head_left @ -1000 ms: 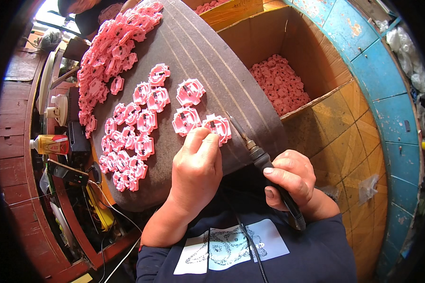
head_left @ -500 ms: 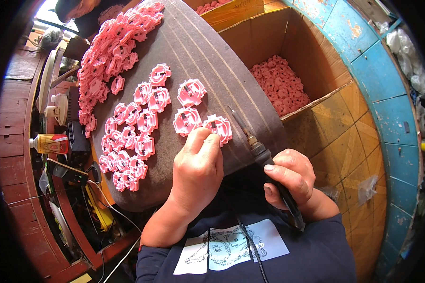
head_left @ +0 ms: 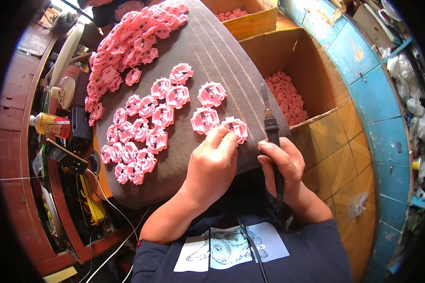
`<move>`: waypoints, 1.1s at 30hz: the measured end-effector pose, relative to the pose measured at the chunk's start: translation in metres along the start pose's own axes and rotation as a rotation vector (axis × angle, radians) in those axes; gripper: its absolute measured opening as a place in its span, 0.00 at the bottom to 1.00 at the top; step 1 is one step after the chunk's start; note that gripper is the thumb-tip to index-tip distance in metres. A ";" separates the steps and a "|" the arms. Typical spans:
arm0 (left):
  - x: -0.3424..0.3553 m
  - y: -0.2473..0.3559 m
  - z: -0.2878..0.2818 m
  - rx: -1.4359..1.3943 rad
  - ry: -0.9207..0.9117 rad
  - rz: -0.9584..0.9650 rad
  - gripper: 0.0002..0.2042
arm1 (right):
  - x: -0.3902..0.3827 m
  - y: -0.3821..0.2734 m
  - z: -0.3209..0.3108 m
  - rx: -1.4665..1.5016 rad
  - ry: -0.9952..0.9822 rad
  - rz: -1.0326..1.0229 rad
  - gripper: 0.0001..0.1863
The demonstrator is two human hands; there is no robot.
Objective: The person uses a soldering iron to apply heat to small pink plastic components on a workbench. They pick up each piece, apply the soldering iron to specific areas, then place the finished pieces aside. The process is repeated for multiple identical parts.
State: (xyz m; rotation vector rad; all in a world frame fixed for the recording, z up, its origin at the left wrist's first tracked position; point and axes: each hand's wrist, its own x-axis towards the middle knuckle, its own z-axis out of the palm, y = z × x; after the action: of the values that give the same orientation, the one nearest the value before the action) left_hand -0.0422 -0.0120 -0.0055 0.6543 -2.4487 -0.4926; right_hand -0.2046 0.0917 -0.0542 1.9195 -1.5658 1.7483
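Note:
Upright in my right hand (head_left: 290, 165) is a soldering iron (head_left: 271, 126), with a black handle and a thin metal tip pointing away from me. The tip is in the air, to the right of the pink parts. My left hand (head_left: 210, 165) is closed in a pinch at the near edge of a pink plastic part (head_left: 238, 128); whatever lies between the fingertips is hidden. Two similar parts, the nearer pink part (head_left: 205, 120) and the farther pink part (head_left: 211, 94), lie just beyond it. Small dark pieces show inside the parts.
Left of my hands, several pink parts (head_left: 163, 115) lie in a cluster on the dark grey board (head_left: 222, 61). A big pink heap (head_left: 123, 52) covers its far left. Beyond the right edge stands a cardboard box (head_left: 316, 70) of pink parts. A bottle (head_left: 52, 125) stands at left.
My right hand has turned the soldering iron more upright, its tip swinging right, away from the pink parts. The left hand keeps its pinch at the same part. The whole view has shifted slightly.

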 end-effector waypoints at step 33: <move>-0.175 -0.163 -0.162 0.350 0.796 -0.471 0.10 | -0.001 -0.006 0.049 -0.204 -0.004 0.314 0.30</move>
State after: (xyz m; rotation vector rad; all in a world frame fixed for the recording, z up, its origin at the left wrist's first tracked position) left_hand 0.2367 -0.0816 -0.0282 1.2933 -1.6205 0.0539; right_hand -0.1669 0.0630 -0.0681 1.6554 -2.0508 1.6083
